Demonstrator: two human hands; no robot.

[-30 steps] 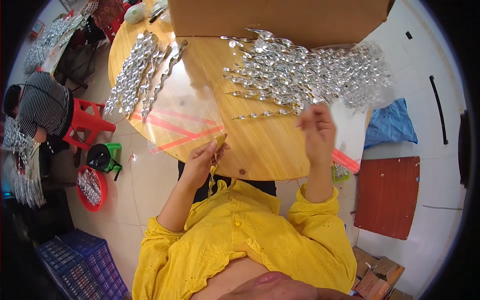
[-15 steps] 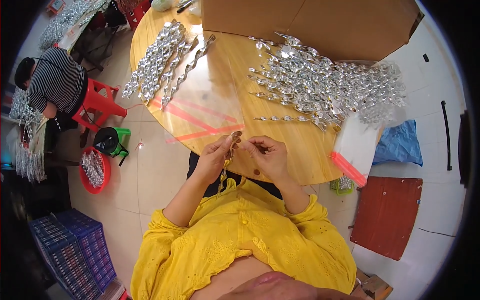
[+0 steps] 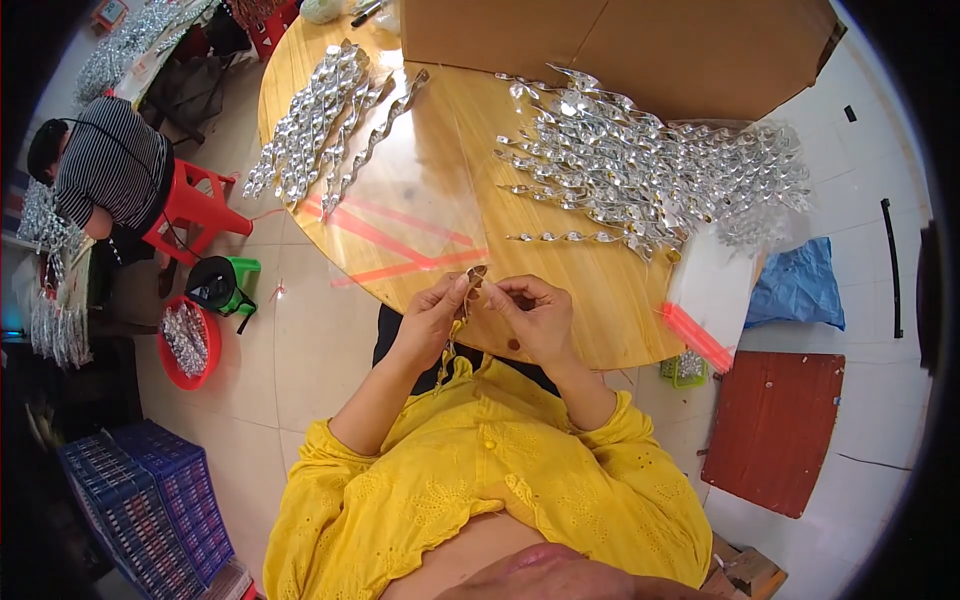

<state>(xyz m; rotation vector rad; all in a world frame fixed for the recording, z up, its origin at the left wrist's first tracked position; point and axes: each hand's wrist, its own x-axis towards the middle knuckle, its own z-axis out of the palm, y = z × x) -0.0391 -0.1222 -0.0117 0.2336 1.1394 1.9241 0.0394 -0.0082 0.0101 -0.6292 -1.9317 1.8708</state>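
Observation:
Over the table's near edge, my left hand (image 3: 432, 312) pinches a twisted foil strip (image 3: 476, 272) between thumb and fingers. Its upper end looks brownish, and the lower part hangs down in front of my yellow top. Close on the right, my right hand (image 3: 540, 315) has thumb and forefinger pressed together beside the strip's top end. Whatever is between those fingertips is too small to make out. A bundle of silver twisted strips (image 3: 320, 125) lies at the left on a clear plastic bag (image 3: 410, 190) with red tape lines. Many more silver twisted strips (image 3: 610, 160) are heaped to the right.
A large cardboard box (image 3: 620, 50) stands at the back of the round wooden table (image 3: 590, 320). A second clear bag with a red band (image 3: 697, 338) overhangs the right edge. Leftward are a red basin (image 3: 190, 365), blue crates (image 3: 150, 500) and a seated person (image 3: 115, 165).
Both hands keep almost the same place and grip. The strip's top end has turned slightly between my fingers.

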